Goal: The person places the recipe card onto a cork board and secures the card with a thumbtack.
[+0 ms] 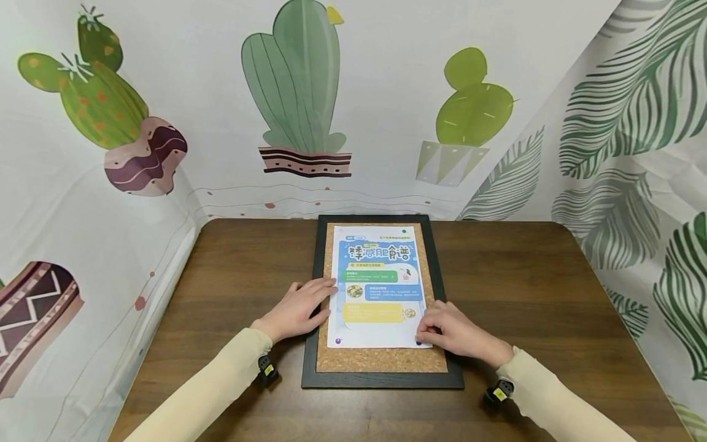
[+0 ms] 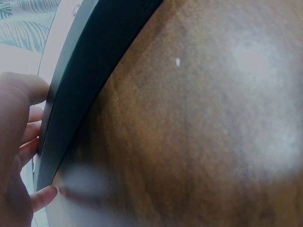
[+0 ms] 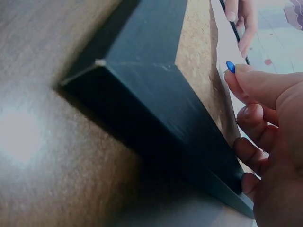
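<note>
A printed poster [image 1: 375, 334] with blue, green and yellow blocks lies on a black-framed corkboard [image 1: 381, 361]. My right hand [image 1: 455, 330] is at the poster's lower right corner. Its thumb and index finger pinch a blue thumbtack [image 3: 230, 66], while the other fingers are curled near the black frame [image 3: 156, 104]. On the opposite side, my left hand [image 1: 298, 310] rests across the frame's left edge, fingertips on the poster's margin. The left wrist view shows its thumb and fingers along the frame's side.
A purple thumbtack [image 1: 338, 341] sits at the poster's lower left corner, a green one [image 1: 404, 231] at the upper right and a pink one [image 1: 340, 231] at the upper left. The board lies on a brown wooden table [image 1: 513, 276] before a cactus-print cloth [image 1: 381, 123].
</note>
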Tool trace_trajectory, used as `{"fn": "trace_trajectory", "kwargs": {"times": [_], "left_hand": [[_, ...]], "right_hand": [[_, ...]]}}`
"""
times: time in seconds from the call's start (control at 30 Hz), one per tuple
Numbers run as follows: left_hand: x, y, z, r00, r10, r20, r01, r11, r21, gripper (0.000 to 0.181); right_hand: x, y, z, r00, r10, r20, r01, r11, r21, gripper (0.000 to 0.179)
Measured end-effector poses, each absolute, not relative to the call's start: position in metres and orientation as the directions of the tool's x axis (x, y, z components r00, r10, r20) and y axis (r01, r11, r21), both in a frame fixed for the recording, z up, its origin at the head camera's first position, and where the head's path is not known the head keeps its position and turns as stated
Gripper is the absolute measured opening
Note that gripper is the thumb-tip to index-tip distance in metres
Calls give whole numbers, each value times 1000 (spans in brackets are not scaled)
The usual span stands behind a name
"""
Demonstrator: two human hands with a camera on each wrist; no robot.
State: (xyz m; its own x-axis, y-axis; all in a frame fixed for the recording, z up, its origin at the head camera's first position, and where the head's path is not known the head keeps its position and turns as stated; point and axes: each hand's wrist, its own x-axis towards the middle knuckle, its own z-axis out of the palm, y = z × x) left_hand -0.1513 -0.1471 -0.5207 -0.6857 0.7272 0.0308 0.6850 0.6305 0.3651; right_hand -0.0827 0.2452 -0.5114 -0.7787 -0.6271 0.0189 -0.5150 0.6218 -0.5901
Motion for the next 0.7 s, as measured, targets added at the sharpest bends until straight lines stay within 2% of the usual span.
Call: {"fn": "trace_trajectory", "kwargs": {"times": [0.7], "left_hand": [[-150, -148, -519, -686, 727, 34, 683, 627, 375, 52]], "right_hand": [[-84, 240, -512, -791, -612, -18, -503, 666, -550, 15]]}}
